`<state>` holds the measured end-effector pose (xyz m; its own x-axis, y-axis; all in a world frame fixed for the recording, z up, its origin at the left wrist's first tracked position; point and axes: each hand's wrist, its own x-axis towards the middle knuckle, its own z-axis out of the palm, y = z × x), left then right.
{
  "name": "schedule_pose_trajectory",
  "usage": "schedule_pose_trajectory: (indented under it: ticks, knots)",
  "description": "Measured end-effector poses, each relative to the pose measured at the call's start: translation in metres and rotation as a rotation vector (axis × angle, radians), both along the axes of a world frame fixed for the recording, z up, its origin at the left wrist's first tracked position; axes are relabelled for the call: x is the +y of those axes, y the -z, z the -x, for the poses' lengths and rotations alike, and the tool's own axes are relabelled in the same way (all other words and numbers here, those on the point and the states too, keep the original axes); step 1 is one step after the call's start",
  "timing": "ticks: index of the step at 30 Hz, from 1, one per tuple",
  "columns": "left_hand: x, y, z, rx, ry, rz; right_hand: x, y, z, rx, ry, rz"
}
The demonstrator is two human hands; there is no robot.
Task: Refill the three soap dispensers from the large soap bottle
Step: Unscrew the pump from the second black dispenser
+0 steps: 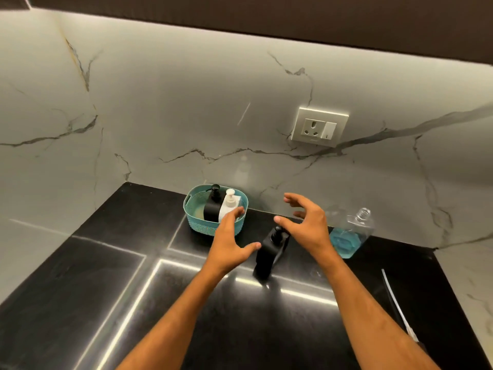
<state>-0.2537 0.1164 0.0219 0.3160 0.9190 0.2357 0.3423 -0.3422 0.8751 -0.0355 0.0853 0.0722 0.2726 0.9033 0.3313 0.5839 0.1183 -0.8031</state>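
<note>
A black square soap dispenser [269, 253] stands upright on the black counter, its pump on top. My left hand [229, 240] hovers just left of it, fingers spread, holding nothing. My right hand [306, 222] hangs open above and to the right of its pump, not touching it as far as I can tell. A teal basket [193, 218] at the back holds a second black dispenser [212, 206] and a white dispenser [228, 205]. The large clear soap bottle [350, 233], uncapped and with blue soap low in it, stands at the right against the wall.
The black counter [106, 276] meets a marble wall with a socket plate [318, 126] above the bottle. A thin white stick-like item [394, 300] lies near the counter's right edge.
</note>
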Motion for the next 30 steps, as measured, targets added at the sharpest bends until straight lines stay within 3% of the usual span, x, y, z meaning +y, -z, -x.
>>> schedule_pose_trajectory:
  ticks: [7,15,25,30]
  knots:
    - [-0.021,0.040,-0.051,0.141,-0.032,0.185,-0.025,0.057,-0.042,0.197,0.080,0.169]
    - [-0.021,0.055,-0.085,0.229,-0.075,0.249,-0.017,0.093,-0.032,0.030,-0.063,0.371]
    - [-0.018,0.053,-0.076,0.218,-0.068,0.231,-0.015,0.098,-0.026,0.008,-0.033,0.300]
    - [-0.022,0.040,-0.065,0.215,-0.070,0.151,-0.033,0.066,-0.013,0.099,0.021,0.120]
